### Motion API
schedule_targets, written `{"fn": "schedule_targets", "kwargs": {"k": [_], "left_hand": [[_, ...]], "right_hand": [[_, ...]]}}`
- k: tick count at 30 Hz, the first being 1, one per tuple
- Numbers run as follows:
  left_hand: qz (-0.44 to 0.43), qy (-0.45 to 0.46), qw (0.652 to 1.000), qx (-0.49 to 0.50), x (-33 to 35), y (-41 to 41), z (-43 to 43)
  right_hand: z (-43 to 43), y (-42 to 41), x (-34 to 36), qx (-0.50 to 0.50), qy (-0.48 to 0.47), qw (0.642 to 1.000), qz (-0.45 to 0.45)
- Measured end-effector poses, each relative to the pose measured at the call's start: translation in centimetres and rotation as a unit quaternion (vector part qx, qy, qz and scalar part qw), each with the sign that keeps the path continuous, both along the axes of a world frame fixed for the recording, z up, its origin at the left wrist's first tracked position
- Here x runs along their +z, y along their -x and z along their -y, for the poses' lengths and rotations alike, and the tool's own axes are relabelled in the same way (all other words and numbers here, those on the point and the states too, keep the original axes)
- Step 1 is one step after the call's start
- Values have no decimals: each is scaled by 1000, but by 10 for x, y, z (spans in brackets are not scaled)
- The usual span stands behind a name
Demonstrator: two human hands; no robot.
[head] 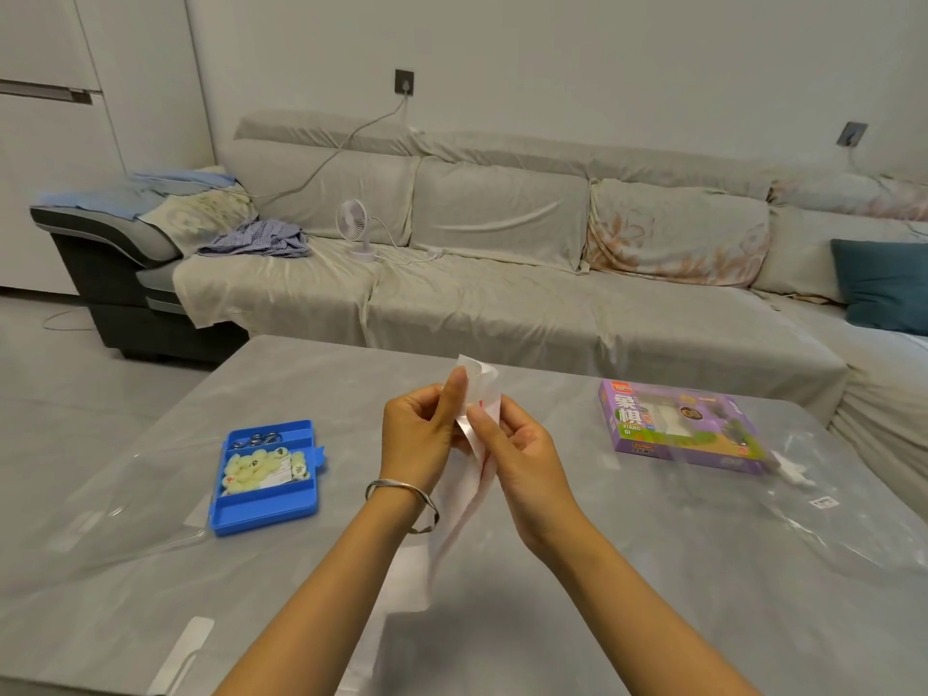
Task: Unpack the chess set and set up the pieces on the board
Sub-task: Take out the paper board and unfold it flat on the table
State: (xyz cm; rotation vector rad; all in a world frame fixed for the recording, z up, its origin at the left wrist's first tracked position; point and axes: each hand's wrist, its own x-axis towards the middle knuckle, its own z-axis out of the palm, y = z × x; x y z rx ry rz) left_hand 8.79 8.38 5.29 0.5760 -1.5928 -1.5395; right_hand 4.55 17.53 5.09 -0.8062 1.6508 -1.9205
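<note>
Above the tabletop's (602, 570) middle, left hand (419, 437) and right hand (519, 457) pinch a folded white sheet (474, 409), fingers closed on it. Blue tray (263, 509) of pale pieces (251, 469) sits left, purple box (683, 427) right.

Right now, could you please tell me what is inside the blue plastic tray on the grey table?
The blue plastic tray holds a heap of pale round chess pieces, a small printed card and metal rings. Pieces beneath the heap are hidden.
</note>
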Motion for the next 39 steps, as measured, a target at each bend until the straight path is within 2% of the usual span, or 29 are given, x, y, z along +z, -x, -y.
{"fn": "schedule_targets", "kwargs": {"k": [5, 9, 11, 13, 15, 16, 17, 18, 19, 20, 21, 23, 25, 26, 31, 34, 39], "left_hand": [[-12, -24, 1000, -6, 6, -3, 10], [19, -28, 999, -16, 6, -9, 25], [44, -2, 999, 8, 5, -6, 36], [48, 68, 993, 89, 6, -4, 44], [-18, 219, 956, 196, 12, -10, 39], [-76, 325, 921, 201, 16, -13, 31], [-109, 435, 879, 164, 15, -14, 23], [-99, 538, 830, 110, 13, -15, 15], [-40, 617, 783, 66, 9, -15, 8], [43, 651, 757, 35, 5, -14, 3], [126, 630, 766, 13, 1, -11, 1], [226, 499, 836, -11, -8, -8, 6], [234, 352, 903, -77, -17, -5, 9], [229, 299, 920, -113, -20, -3, 7], [191, 161, 951, -181, -18, 3, -5], [106, 95, 966, -216, -11, 3, -7], [66, 17, 989, -132, -6, 3, -2]], "right_hand": [[-4, 13, -3, -47, 10, 999, 13], [-12, 30, -6, -101, 3, 995, 20], [-14, 36, -5, -100, -3, 994, 34], [-15, 42, -3, -97, -11, 994, 46], [-15, 45, -3, -105, -23, 992, 60], [-14, 47, -2, -114, -26, 991, 70], [-13, 48, -2, -122, -25, 989, 81], [-13, 48, -1, -128, -24, 987, 94], [-12, 49, 0, -132, -24, 986, 104], [-12, 49, 1, -132, -25, 985, 112], [-12, 48, 2, -131, -25, 984, 119], [-14, 47, 3, -119, -20, 985, 126], [-15, 45, 3, -110, -28, 986, 120], [-15, 45, 3, -107, -30, 987, 118], [-12, 42, 6, -84, -8, 984, 154], [-11, 40, 9, -46, 28, 983, 178], [-11, 41, 11, -35, 53, 980, 188]]}}
